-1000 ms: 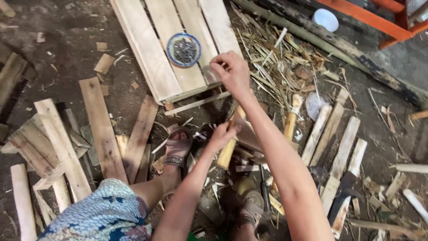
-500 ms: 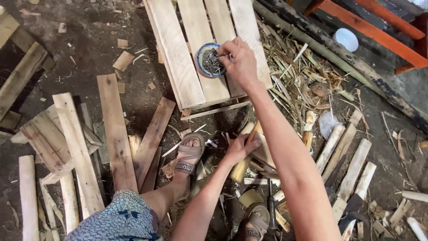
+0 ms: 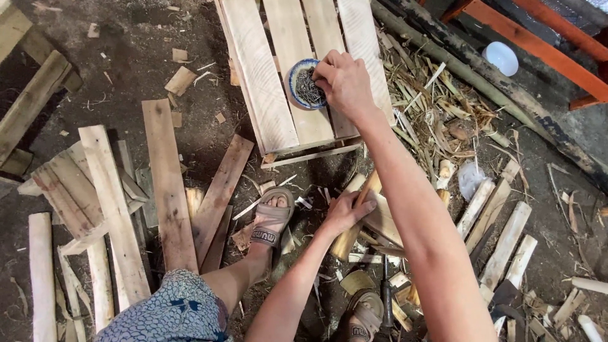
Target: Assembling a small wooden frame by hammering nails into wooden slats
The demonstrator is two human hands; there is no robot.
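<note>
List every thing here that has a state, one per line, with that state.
right hand: fingers dipped into the bowl
small bowl: upright on the pallet, filled with dark nails
left hand: gripping a wooden piece
wooden piece: tilted, held down by the left hand
pallet: lying flat on the ground
white lid: lying on the ground

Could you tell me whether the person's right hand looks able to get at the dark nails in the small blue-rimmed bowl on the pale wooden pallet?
Probably yes: the right hand already rests over the small blue-rimmed bowl of dark nails, fingers at its rim, nothing between them.
</note>
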